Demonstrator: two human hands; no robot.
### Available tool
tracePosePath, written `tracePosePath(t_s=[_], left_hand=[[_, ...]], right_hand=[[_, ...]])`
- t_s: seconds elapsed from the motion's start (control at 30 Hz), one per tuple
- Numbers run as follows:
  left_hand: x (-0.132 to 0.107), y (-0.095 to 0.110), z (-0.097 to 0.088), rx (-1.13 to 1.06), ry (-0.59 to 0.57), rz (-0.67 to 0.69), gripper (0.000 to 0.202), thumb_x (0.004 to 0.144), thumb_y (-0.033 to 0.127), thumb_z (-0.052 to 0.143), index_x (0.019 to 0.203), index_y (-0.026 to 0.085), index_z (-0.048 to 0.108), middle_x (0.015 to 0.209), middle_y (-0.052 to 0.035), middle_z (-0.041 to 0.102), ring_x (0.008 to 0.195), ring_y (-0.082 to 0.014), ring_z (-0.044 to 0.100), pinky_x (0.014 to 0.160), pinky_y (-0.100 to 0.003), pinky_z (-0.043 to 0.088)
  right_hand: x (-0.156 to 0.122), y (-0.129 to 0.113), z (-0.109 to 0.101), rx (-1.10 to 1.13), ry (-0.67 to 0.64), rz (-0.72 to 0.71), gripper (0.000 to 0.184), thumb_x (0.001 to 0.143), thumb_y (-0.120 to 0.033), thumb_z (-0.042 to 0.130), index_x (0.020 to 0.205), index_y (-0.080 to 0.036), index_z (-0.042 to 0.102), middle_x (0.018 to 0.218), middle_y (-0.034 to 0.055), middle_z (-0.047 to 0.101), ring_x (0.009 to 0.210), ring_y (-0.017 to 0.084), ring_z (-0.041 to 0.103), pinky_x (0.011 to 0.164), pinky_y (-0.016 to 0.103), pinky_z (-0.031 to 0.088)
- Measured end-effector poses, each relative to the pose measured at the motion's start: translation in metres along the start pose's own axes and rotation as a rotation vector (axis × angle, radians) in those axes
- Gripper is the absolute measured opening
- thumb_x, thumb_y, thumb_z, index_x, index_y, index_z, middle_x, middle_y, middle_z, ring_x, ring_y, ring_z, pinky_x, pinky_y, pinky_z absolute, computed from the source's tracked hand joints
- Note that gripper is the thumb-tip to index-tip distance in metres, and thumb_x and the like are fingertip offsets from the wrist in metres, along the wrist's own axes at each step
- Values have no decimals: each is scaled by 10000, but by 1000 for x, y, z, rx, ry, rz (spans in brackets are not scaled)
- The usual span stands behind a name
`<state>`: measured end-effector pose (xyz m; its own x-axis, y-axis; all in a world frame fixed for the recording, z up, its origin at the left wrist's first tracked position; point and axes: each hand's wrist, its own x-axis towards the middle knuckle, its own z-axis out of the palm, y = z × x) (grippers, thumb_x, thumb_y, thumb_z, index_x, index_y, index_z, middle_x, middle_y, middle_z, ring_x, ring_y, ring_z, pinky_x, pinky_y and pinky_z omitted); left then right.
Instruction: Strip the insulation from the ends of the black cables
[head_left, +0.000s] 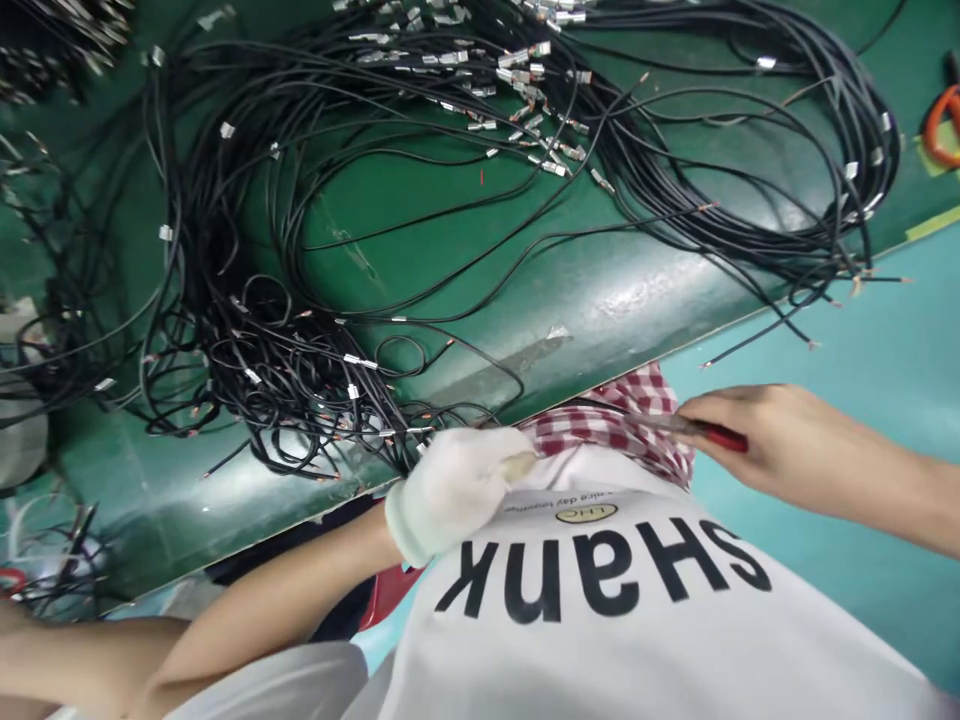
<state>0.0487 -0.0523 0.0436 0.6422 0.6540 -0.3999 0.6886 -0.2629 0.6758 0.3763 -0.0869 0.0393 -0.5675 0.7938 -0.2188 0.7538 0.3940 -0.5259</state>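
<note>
My left hand [465,485], in a white glove with a pale green cuff, is closed at the table's front edge, just above my shirt. Black cables run under its fingers, and a thin black cable [592,403] shows between my two hands. The exact pinch point is hidden by the glove. On the right, my bare right hand [765,440] is wrapped round a red-handled tool [724,437] with narrow grey metal jaws pointing left, towards that cable. Whether it is pliers or scissors cannot be made out.
A tangled pile of black cables [255,350] covers the table's left part. More coiled cables [750,225] with metal terminals [525,75] lie behind, some ends overhanging the green table's edge [630,325]. An orange-handled tool [941,120] lies far right. Another person's arm [75,655] appears lower left.
</note>
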Motion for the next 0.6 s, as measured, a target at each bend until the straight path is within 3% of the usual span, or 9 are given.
tracePosePath(t_s=[0.1, 0.23, 0.6], left_hand=[[6, 4, -1, -95, -59, 45, 330, 998, 282, 406, 782, 190, 638, 671, 44, 610, 607, -85, 521, 649, -213, 397], [12, 12, -2, -213, -126, 48, 365, 1006, 294, 361, 777, 183, 623, 657, 37, 599, 600, -89, 505, 642, -202, 414], [14, 14, -2, -253, -193, -15, 306, 982, 273, 434, 768, 177, 631, 691, 53, 582, 639, -75, 485, 659, -196, 376]], right_hand=[[8, -2, -1, -42, -77, -47, 175, 984, -270, 476, 1031, -228, 639, 840, 24, 666, 699, 179, 589, 662, 308, 402], [20, -15, 2, -71, -13, -130, 152, 962, -248, 499, 1018, -225, 638, 898, 40, 642, 812, 216, 565, 769, 354, 402], [31, -23, 14, -111, 27, -216, 188, 978, -237, 474, 1022, -212, 655, 855, 34, 617, 776, 215, 534, 740, 348, 367]])
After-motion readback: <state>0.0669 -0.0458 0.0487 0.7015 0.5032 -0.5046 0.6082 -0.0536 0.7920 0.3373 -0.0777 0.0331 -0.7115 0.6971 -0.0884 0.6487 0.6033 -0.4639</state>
